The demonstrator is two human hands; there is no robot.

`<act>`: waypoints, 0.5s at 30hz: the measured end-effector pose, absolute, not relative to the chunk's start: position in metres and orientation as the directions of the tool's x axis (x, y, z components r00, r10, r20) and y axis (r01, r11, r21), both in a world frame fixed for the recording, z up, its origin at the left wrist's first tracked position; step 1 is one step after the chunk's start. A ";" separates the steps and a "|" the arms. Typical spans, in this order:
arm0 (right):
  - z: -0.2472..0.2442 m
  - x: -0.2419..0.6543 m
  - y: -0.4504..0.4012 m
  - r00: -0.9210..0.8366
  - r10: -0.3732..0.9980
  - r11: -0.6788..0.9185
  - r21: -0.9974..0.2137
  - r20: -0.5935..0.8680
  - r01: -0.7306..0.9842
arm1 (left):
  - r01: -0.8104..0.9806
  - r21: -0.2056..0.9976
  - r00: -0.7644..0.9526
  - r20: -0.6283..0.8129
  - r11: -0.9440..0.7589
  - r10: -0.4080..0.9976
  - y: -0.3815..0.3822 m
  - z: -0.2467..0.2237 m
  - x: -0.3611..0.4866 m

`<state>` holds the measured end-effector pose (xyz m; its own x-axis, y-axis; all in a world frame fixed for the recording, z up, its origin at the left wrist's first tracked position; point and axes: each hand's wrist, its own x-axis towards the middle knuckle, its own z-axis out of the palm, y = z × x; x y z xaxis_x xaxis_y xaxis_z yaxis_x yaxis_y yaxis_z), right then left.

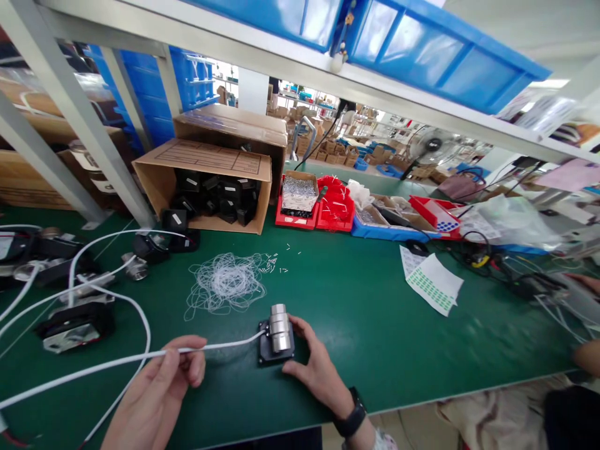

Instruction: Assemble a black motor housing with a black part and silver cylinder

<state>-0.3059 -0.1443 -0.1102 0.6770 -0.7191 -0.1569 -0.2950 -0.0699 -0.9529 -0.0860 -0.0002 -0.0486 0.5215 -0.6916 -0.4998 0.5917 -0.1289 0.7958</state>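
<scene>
My left hand [162, 381] pinches a white cable [225, 345] between thumb and fingers. The cable runs into a square black housing [264, 356] lying on the green table. A shiny metal cylinder [280, 331] rests over the top of that housing. My right hand [316, 365], with a dark watch on its wrist, grips the housing from the right, thumb at the near corner and fingers at the far side. Beyond the housing lies a loose tangle of thin white string [227, 282], with several small white pieces [269, 262] beside it.
More cabled units [77, 322] crowd the left. A cardboard box [262, 206] of black parts stands behind, next to red bins [335, 206] and a blue tray [384, 232]. A label sheet [434, 281] lies right. Another person's arm [588, 356] shows at the right edge.
</scene>
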 end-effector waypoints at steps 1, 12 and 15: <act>-0.111 -0.306 -0.144 0.680 -0.717 -0.068 -0.955 -0.156 -0.290 | 0.581 0.802 0.533 -0.501 -0.135 -0.682 -0.002 -0.047 -0.085; -0.106 -0.303 -0.154 0.708 -0.692 -0.171 -0.921 -0.140 -0.349 | 0.577 0.809 0.542 -0.484 -0.115 -0.687 0.004 -0.056 -0.073; -0.107 -0.303 -0.152 0.680 -0.722 -0.098 -0.955 -0.125 -0.279 | 0.582 0.807 0.544 -0.478 -0.101 -0.690 0.004 -0.054 -0.070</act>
<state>-0.3034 -0.1524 -0.1068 0.6803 -0.7222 -0.1249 -0.2790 -0.0976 -0.9553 -0.0697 0.0042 -0.0542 0.5437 -0.6898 -0.4780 0.5816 -0.1010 0.8072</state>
